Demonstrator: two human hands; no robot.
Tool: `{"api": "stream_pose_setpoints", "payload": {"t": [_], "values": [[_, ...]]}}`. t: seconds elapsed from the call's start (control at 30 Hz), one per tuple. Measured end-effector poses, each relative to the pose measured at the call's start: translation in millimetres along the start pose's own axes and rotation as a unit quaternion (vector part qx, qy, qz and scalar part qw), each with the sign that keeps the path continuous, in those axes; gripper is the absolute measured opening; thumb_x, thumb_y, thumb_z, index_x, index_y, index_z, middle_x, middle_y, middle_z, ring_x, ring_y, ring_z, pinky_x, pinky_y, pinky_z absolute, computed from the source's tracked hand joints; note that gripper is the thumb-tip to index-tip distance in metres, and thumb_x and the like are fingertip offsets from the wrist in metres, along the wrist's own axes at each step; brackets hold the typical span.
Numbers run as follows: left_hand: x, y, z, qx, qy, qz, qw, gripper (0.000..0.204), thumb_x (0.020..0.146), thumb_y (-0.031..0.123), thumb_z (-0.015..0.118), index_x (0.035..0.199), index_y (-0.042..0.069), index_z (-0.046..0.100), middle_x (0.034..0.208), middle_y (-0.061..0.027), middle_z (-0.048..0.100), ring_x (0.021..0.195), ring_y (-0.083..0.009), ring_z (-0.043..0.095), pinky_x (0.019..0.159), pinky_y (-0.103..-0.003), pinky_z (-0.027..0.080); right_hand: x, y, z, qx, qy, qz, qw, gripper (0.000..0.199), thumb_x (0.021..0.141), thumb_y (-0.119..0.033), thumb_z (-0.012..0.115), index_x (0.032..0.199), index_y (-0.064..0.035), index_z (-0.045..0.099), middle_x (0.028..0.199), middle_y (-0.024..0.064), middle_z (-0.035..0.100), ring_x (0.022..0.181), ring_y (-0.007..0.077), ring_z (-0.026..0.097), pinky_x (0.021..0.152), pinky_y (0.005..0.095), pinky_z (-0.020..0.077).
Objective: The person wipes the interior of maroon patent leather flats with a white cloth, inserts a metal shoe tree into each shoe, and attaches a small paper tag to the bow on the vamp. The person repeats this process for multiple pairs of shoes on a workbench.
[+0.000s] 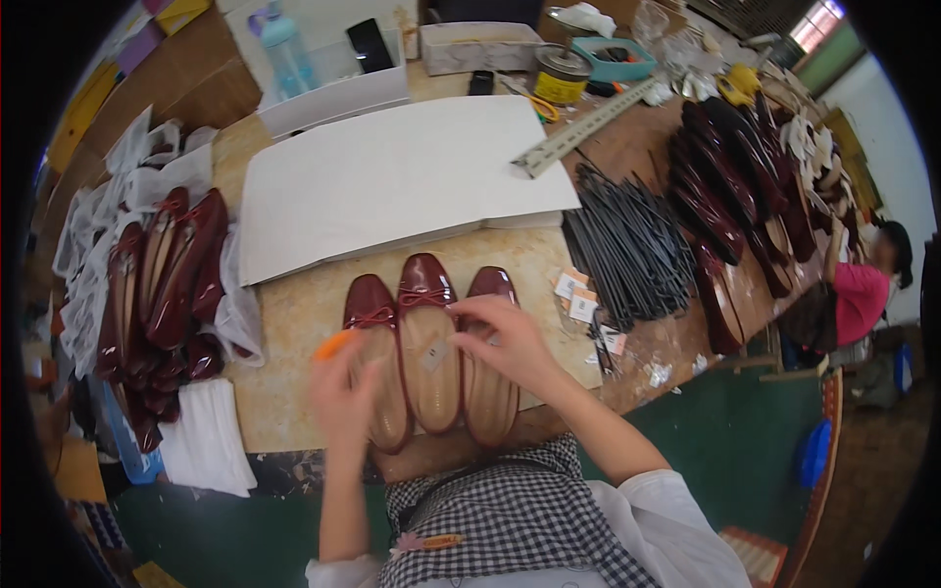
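Observation:
Three dark red patent ballet flats stand side by side in front of me: a left shoe [389,412], a middle shoe [428,392] and a right shoe [498,407]. Bows cross the vamps of the left and middle ones, and a small pale label lies in the middle one. Over the left shoe, my left hand [343,387] is blurred by motion, closed around a small orange thing [336,344] whose kind I cannot make out. My right hand [510,338] reaches across the right shoe toward the middle shoe's bow, thumb and forefinger apart. It hides part of the right shoe.
Behind the shoes lies a white paper stack [392,186], with a metal ruler [588,127] on its corner. Black strips [627,240] and tags [582,302] lie right. Shoe piles stand left [162,284] and right [720,186]. A person [863,294] sits far right.

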State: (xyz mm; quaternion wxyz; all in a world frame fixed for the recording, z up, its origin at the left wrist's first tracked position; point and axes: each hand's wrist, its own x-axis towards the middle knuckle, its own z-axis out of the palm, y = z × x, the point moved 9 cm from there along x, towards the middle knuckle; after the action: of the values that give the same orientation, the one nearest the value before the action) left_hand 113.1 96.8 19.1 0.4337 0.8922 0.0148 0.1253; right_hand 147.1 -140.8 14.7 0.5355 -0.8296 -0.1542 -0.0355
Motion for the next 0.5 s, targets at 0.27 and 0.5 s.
{"api": "stream_pose_setpoints", "payload": {"t": [0.27,0.5], "values": [[-35.8,-35.6,11.0,0.076,-0.166,-0.111,0.977,0.039,0.080,0.022,0.074,0.113,0.001,0.068,0.092,-0.0165,0.068,0.079,-0.0261,0.067,0.074,-0.036,0.052,-53.4,54.3,-32.0,-0.140,0.082,0.116,0.980,0.049,0.087,-0.002,0.054,0.135,0.0026,0.046,0.120,0.0231,0.055,0.107,0.0415,0.056,0.090,0.0421,0.0470],[198.8,42.6,67.1,0.356,-0.036,0.154,0.921,0.058,0.091,0.040,0.058,0.146,0.030,0.039,0.151,-0.0219,0.030,0.142,-0.0448,0.016,0.109,-0.067,0.018,-26.4,47.9,-30.5,-0.150,-0.018,0.102,0.983,0.055,0.085,-0.003,0.059,0.138,-0.0003,0.044,0.126,0.0213,0.053,0.095,0.0351,0.062,0.082,0.0383,0.0522]]}}
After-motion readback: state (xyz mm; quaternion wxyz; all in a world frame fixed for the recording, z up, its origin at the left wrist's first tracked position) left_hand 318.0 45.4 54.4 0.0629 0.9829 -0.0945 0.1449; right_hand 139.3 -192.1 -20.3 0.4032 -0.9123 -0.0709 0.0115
